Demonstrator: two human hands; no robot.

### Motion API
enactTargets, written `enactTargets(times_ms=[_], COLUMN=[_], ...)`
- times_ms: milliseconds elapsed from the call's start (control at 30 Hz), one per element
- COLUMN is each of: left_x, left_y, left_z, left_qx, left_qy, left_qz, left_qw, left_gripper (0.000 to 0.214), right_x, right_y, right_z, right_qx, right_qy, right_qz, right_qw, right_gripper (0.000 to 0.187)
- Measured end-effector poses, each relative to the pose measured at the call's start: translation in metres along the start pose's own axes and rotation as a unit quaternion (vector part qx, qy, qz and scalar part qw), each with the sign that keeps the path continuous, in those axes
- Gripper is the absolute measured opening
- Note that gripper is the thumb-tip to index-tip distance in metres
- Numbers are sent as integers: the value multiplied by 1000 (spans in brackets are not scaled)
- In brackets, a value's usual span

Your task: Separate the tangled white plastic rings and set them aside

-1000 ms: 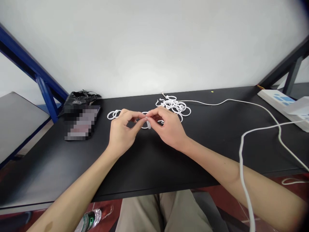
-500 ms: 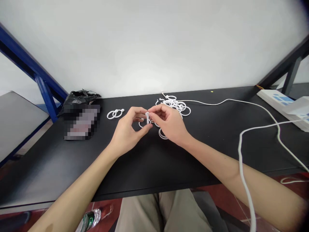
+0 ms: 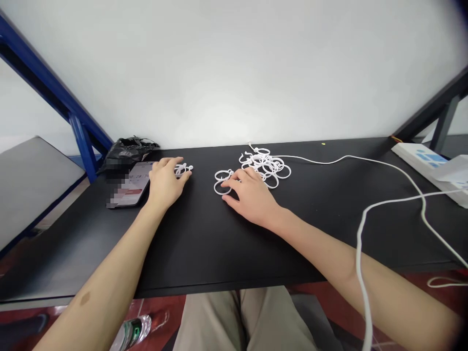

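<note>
My left hand (image 3: pixel 165 181) is over the left side of the black table, fingers and thumb apart around a small group of white plastic rings with knobs (image 3: pixel 190 167). Its fingers partly cover those rings, so whether it touches them is unclear. Further right, my right hand (image 3: pixel 253 196) is low over the table with thumb and fingers spread. Its fingertips reach the edge of two white rings (image 3: pixel 215 188) lying flat. Behind it lies a larger heap of similar white rings (image 3: pixel 272 168), partly hidden by the hand.
A phone (image 3: pixel 136 183) lies left of my left hand, with a crumpled black plastic bag (image 3: pixel 126 148) behind it. A white cable (image 3: pixel 360 243) hangs across my right forearm. At the far right rests a white box (image 3: pixel 420 161). A pale wall borders the table (image 3: pixel 204 258) behind.
My hands were together at the middle, holding a small white ring piece upright. They have parted: the left moved to the left-hand rings, the right lowered to the rings near the heap.
</note>
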State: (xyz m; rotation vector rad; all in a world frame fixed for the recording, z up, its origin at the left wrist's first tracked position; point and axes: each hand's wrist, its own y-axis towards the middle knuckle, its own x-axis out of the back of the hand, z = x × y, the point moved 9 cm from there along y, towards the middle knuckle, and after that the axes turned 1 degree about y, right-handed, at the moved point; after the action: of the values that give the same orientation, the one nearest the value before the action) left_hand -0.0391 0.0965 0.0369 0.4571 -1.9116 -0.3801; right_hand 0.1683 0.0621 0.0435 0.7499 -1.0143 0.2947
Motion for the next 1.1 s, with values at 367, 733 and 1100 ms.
enactTargets(times_ms=[367, 733, 1100], left_x=[1, 6, 0], left_y=[-35, -28, -31], left_z=[-86, -66, -65], left_qx=[-199, 7, 67], left_qy=[-80, -299, -454], left_qz=[61, 93, 112], left_qw=[975, 950, 881], left_gripper=[23, 29, 22], right_x=[20, 35, 36], right_y=[3, 2, 4], right_z=[-8, 4, 19], right_qx=[-59, 48, 92], right_qy=[164, 99, -39], right_qz=[-74, -108, -84], right_qw=[982, 988, 991], right_gripper=[13, 14, 19])
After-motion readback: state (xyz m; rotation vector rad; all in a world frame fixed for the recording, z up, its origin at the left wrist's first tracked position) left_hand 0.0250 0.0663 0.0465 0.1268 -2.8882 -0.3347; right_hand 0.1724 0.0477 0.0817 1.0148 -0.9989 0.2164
